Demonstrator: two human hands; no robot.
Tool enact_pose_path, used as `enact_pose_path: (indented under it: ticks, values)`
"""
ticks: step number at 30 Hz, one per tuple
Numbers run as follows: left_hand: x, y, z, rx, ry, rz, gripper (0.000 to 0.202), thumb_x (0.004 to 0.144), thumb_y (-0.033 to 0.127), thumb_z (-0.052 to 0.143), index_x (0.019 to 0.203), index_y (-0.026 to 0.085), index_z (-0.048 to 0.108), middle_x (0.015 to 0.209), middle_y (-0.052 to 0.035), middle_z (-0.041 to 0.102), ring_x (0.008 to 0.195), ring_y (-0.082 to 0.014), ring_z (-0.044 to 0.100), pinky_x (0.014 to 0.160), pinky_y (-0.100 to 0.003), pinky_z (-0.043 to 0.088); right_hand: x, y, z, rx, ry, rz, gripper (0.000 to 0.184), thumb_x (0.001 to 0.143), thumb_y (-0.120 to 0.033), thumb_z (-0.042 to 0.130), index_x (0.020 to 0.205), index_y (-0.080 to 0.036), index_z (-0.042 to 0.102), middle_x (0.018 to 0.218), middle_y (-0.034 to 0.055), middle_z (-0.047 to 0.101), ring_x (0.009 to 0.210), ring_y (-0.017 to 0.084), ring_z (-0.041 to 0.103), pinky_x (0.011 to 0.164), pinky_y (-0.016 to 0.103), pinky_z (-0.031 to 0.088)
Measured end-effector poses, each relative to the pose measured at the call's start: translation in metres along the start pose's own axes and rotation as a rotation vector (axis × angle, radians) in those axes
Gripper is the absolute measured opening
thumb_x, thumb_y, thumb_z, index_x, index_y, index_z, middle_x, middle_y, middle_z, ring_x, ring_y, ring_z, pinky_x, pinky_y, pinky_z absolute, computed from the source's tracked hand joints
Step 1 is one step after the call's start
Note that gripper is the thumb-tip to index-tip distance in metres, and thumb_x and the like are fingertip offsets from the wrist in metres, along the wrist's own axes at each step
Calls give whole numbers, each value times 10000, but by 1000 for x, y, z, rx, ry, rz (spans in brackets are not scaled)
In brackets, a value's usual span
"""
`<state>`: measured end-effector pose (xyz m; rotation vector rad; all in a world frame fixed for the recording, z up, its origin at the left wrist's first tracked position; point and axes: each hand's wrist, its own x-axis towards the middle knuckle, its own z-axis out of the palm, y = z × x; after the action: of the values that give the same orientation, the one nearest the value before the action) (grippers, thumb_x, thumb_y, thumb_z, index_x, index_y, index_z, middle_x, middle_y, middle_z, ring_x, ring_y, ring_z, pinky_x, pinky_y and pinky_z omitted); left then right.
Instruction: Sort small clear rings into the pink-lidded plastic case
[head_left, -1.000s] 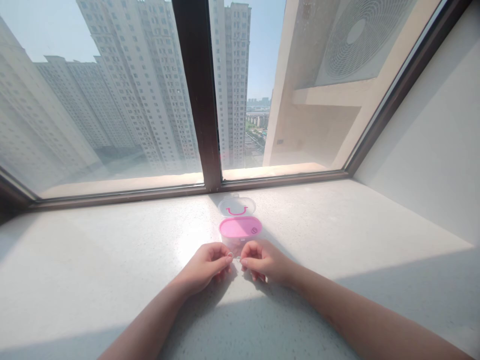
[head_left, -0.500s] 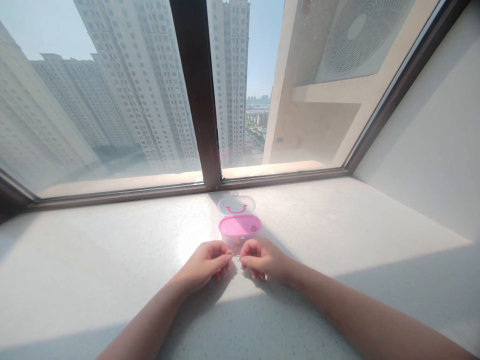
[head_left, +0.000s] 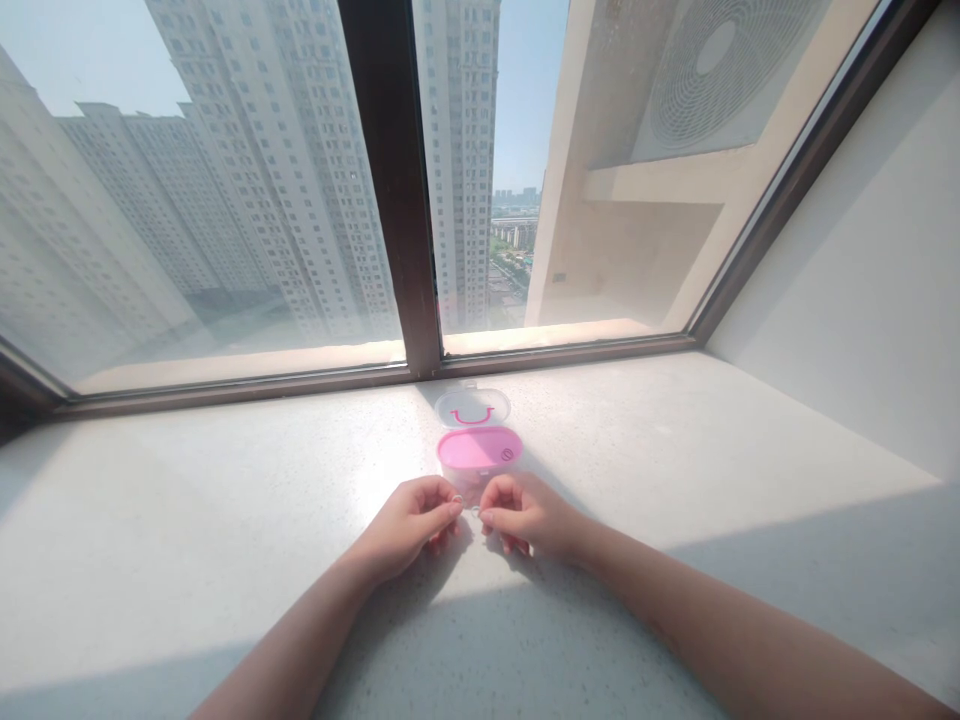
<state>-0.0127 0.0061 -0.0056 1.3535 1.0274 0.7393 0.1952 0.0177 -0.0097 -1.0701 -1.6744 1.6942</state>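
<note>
Where the two sets of fingertips meet low over the windowsill (head_left: 187, 520), pinched between them: a small piece (head_left: 468, 507), touching thumb and forefinger of both the left hand (head_left: 409, 522) and the right hand (head_left: 531, 518). Both closed in a fine pinch on it, remaining fingers curled under, either resting on the stone or just above it; cannot tell which. Lying just beyond the fingertips, nearly touching them: a pink box (head_left: 480, 452), its lid (head_left: 472, 408) swung open toward the window frame (head_left: 390, 200). Counted: two hands, one small piece, one box, one lid. Pale and glinting, possibly ring-shaped, far too tiny to make out more. Rounded oblong for the box, bright pink across the top, clear-walled at the near edge; clear for the lid, with a curved pink handle shape on it. Sunlit white speckled sill all around, shadow across the nearest strip.
</note>
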Motion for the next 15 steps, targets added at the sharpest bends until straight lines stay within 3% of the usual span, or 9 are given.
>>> enact_pose_path:
  ticks: [15]
  values:
    - [-1,2,0,-30,20,-4,259,809,397,625,792,162,516,620,12,590,485,-87,483,460,-196,391,-2,-3,2,27,7,3,136,757,-271,604,728,-154,540,553,-27,580,378,69,494,309,151,299]
